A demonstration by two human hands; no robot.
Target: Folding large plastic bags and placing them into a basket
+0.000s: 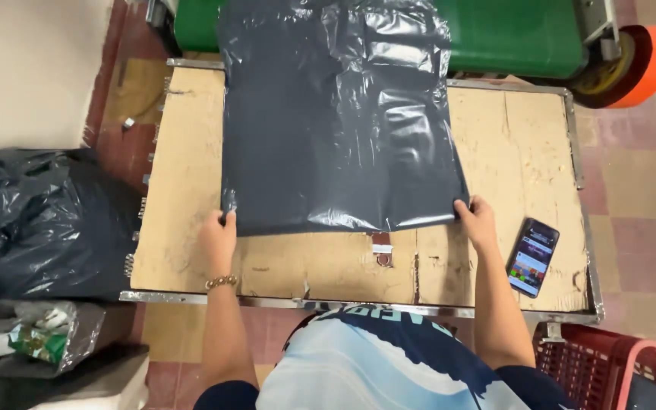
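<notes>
A large dark grey plastic mailing bag [335,114] lies flat on a worn wooden tabletop [518,144], its far end reaching over the table's back edge. My left hand [219,237] pinches the bag's near left corner. My right hand [477,220] grips the near right corner. Both arms reach in from the bottom of the view, and a beaded bracelet sits on my left wrist.
A smartphone [532,257] with a lit screen lies on the table's right side. A green conveyor [518,34] with an orange wheel [643,64] runs behind the table. Dark plastic bags [39,220] pile at the left; a red basket [594,364] stands at the lower right.
</notes>
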